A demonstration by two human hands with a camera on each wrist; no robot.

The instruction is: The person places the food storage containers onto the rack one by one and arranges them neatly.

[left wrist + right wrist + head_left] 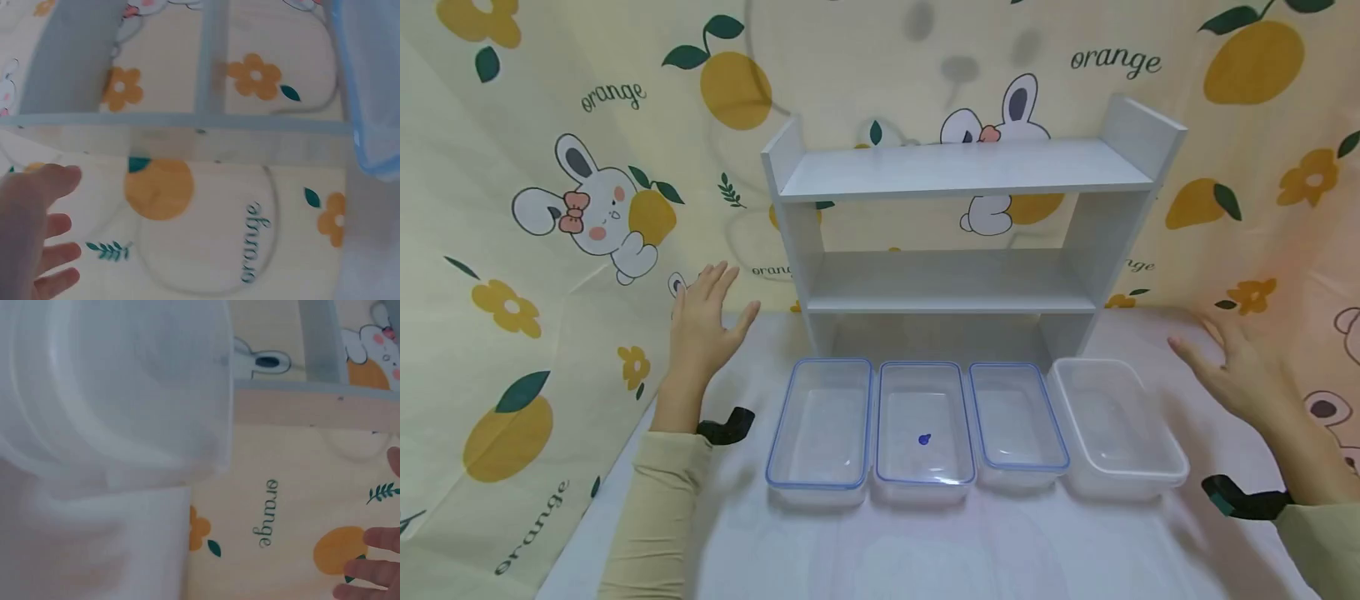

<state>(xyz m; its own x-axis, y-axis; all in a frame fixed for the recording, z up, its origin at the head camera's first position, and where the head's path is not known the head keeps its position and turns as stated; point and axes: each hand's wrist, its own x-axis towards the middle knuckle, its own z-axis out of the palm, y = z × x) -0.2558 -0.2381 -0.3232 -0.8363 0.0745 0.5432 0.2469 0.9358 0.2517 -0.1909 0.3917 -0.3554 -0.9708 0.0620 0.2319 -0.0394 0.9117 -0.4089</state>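
Four clear plastic containers stand side by side in front of a white shelf (955, 283). Three have blue rims: the left one (822, 425), the second (925, 421) with a small blue mark, and the third (1018, 417). The rightmost container (1123, 425) has a whitish rim and fills much of the right wrist view (137, 381). My left hand (703, 325) is raised left of the shelf, fingers spread, touching nothing; its fingers show in the left wrist view (44, 231). My right hand (1243, 375) hovers right of the containers, relaxed, holding nothing; its fingertips edge into the right wrist view (375, 550).
The shelf has a top board (962, 167) and a middle board (951, 279) between two side panels. A patterned cloth (610, 350) hangs behind and at the left. A white surface (955, 550) lies under the containers. Black straps are on both wrists.
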